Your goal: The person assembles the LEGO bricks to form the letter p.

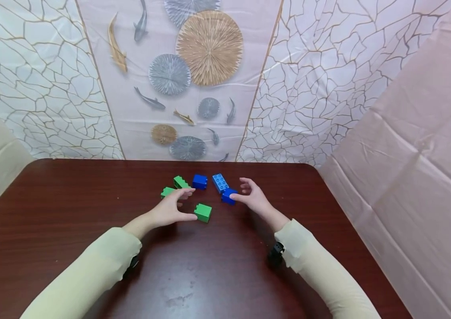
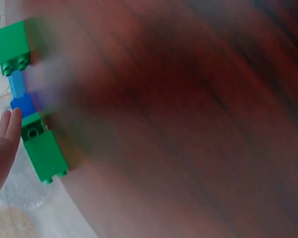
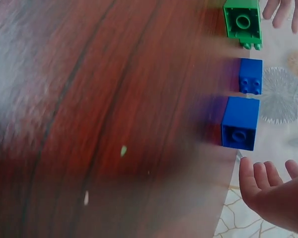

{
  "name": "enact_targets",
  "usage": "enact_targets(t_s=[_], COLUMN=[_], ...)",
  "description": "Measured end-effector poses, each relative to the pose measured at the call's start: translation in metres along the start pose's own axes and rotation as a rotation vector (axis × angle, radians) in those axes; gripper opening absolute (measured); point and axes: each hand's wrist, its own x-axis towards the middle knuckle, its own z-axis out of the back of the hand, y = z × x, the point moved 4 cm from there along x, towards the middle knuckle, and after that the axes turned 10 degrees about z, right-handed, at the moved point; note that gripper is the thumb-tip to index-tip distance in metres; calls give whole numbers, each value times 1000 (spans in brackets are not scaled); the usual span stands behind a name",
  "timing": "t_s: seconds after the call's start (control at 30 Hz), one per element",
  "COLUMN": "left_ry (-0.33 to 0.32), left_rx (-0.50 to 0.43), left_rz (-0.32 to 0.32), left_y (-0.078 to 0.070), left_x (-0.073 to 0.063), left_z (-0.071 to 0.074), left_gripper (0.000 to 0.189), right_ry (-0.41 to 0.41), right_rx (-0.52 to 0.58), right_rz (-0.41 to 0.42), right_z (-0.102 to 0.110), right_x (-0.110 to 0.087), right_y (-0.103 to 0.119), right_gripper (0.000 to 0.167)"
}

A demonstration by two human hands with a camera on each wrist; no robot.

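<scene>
My left hand (image 1: 165,209) has its fingers and thumb spread apart, the thumb tip right at the edge of a green toy brick (image 1: 203,213) that lies on its side. Its fingers reach toward a second green brick (image 1: 167,192), partly hidden behind them, and a third green brick (image 1: 180,182). On the other side, my right hand (image 1: 255,200) is also spread, its thumb tip overlapping a dark blue brick (image 1: 228,196) in the head view. In the right wrist view, a gap shows between the right fingers (image 3: 262,178) and the nearest blue brick (image 3: 240,126).
Another dark blue brick (image 1: 199,182) and a light blue brick (image 1: 220,182), studs up, lie farther back. The dark wooden table (image 1: 193,274) ends at a patterned cloth (image 1: 209,119) behind, with plain cloth (image 1: 421,146) hanging on the right. Black wrist devices show under both sleeves.
</scene>
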Motion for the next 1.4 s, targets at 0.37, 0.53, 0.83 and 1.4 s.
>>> enact_targets(t_s=[0.37, 0.53, 0.83, 1.4], left_ry=[30, 33, -11, 21], left_rx=[52, 106, 176, 117], left_rz=[-18, -9, -21, -3], left_y=[8, 5, 5, 4], left_x=[15, 16, 22, 15], left_z=[-17, -22, -25, -24], left_gripper=[74, 60, 30, 29], right_ry=[-4, -6, -10, -8], right_rx=[30, 27, 24, -39], right_rz=[-42, -40, -32, -52], right_z=[-10, -12, -12, -18], right_x=[4, 4, 5, 6], right_y=[-2, -5, -8, -13], right_gripper=[68, 69, 68, 63])
